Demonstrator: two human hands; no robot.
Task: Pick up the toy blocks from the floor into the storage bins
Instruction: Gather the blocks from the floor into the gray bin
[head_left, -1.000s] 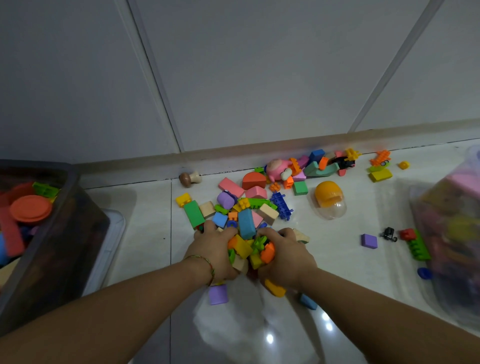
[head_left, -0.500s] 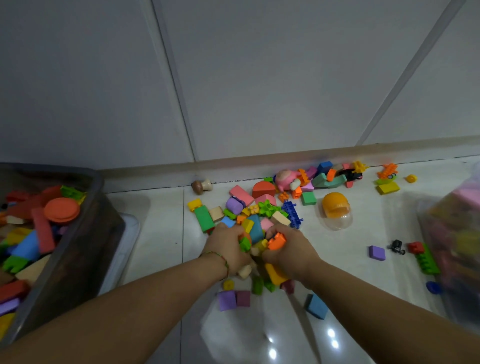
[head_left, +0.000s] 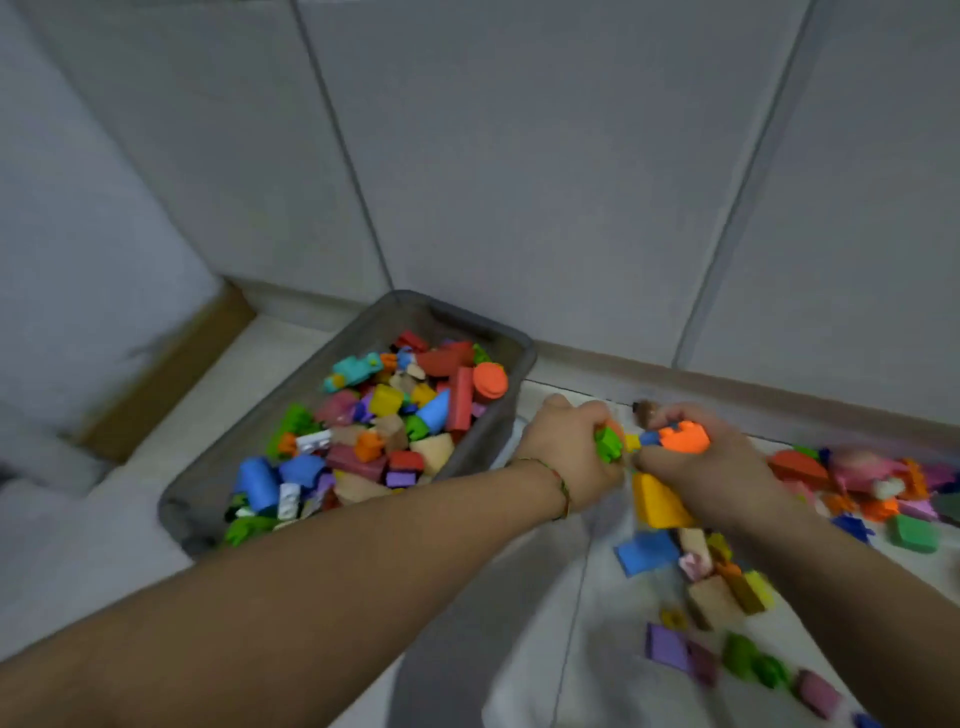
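My left hand (head_left: 566, 452) and my right hand (head_left: 706, 467) are cupped together above the floor, gripping a handful of toy blocks (head_left: 649, 452) between them: a green piece, an orange piece on top, a yellow-orange wedge hanging below. They hover just right of the grey storage bin (head_left: 218, 467), which holds several mixed colourful blocks. More loose blocks (head_left: 717, 597) lie on the white tile floor under and right of my hands. The view is blurred by motion.
A pile of toys (head_left: 862, 483) sits along the baseboard at the right. The grey wall (head_left: 519, 156) stands behind the bin, with a wooden-edged corner (head_left: 166, 374) at the left. Purple and green blocks (head_left: 737, 660) lie at the lower right.
Both hands have lifted the scooped handful off the floor and carried it left toward the grey bin. Some blocks dropped out and stayed on the floor. The view swung left.
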